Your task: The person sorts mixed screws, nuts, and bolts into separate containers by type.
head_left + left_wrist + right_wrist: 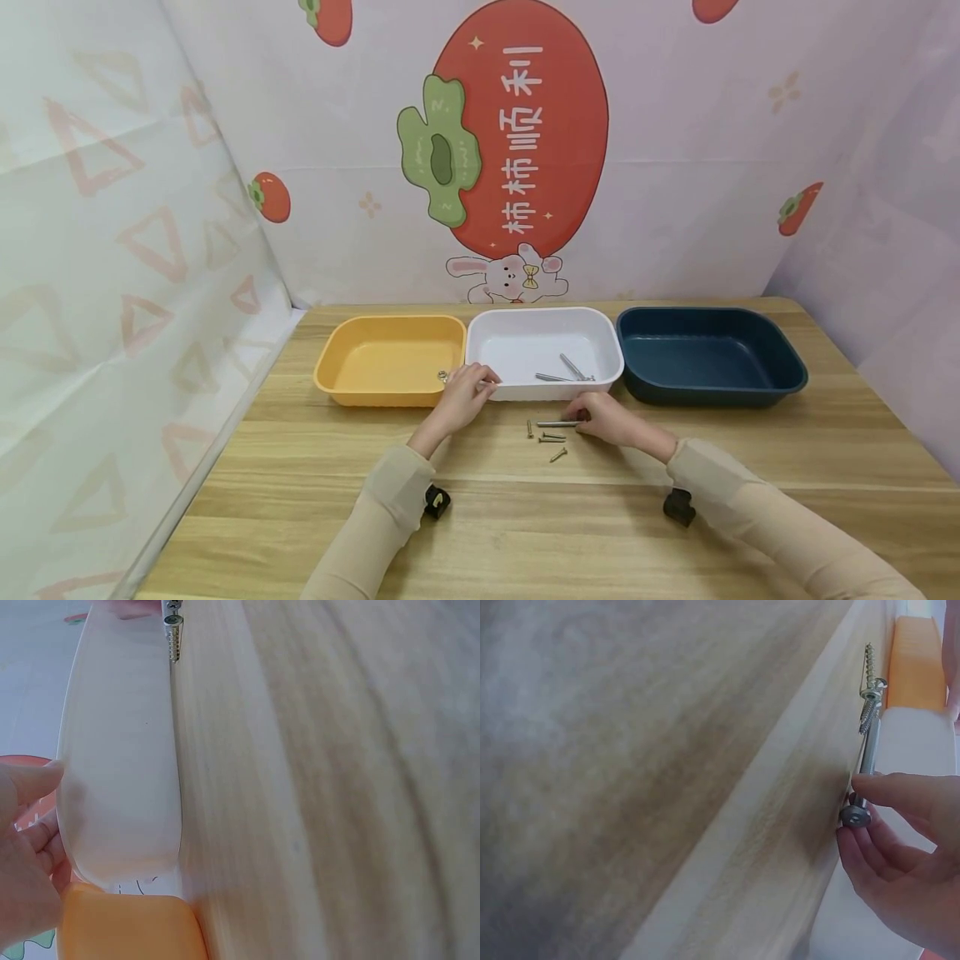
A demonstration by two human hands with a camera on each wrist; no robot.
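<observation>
My right hand pinches a long silver bolt near its head, just in front of the white tray. The bolt's round socket head shows between thumb and fingers in the right wrist view. Close by on the wood lie several short brass-coloured screws. My left hand holds the front-left rim of the white tray, thumb at the rim and other fingers behind the wall in the left wrist view. Inside that tray are long silver bolts.
A yellow tray stands left of the white one, with a small metal nut at its right front. To the right stands a dark blue tray. The wooden table ends at a cloth backdrop.
</observation>
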